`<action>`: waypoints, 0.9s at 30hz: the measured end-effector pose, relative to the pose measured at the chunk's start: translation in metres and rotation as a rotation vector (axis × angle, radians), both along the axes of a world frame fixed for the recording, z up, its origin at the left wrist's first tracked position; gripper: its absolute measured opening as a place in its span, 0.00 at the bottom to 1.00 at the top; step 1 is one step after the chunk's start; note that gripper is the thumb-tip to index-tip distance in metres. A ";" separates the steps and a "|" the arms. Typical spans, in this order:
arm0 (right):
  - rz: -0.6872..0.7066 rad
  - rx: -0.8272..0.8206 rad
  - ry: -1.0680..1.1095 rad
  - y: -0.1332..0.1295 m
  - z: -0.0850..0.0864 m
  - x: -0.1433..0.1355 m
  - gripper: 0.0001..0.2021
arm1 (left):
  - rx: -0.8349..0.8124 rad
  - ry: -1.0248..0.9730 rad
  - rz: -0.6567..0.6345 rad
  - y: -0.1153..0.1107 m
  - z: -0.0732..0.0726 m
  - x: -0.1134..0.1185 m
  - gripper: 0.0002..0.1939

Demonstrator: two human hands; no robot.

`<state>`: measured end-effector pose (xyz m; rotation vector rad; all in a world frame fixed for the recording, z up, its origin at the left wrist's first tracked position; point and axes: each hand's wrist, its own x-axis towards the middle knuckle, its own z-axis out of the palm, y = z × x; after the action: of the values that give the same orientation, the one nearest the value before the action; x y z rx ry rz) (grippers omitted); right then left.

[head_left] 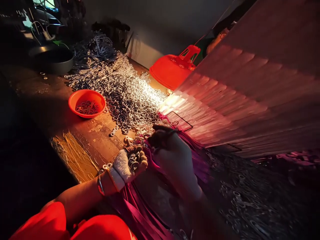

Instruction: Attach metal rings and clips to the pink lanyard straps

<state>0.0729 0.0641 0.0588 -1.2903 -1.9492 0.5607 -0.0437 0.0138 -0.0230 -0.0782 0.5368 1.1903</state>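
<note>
Under a red dome-shaped lampshade (170, 71), a worker's left hand (130, 163), in a pale fabric glove, curls palm-up around a cluster of small, round metal rings (135, 160) above the edge of a worn wooden tabletop (92, 133). The right hand (172, 158) is just beside it, back uppermost, its shadowed fingers drawn together and angled toward the upper left; whether they pinch anything cannot be told.

The key relation lies between the hands: the held rings sit to the left of the right fingertips and a little nearer the worker's body. Long, flat magenta strips (140, 208) pass below both hands, their lower lengths slanting from the left wrist toward the bottom right. The right hand is closer to their upper stretch, the left to the loose heap of silver-coloured rings' (122, 100) near edge. A round orange-red bowl (87, 116) stands to the heap's left, well apart from the right hand.
</note>
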 end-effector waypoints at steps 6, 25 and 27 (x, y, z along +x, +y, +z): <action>0.196 0.108 -0.114 0.018 0.017 0.004 0.12 | 0.030 -0.249 -0.037 0.008 -0.014 -0.003 0.03; 0.382 0.288 -0.736 -0.066 -0.029 0.067 0.05 | 0.252 0.309 -0.132 -0.005 0.008 0.043 0.14; 0.334 0.266 -0.648 -0.071 -0.030 0.078 0.05 | 0.223 0.276 -0.157 -0.008 0.009 0.051 0.12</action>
<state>0.1509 -0.0074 0.0287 -1.0556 -2.6925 0.0116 0.0076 0.0058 -0.0144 0.3178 0.6351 1.1062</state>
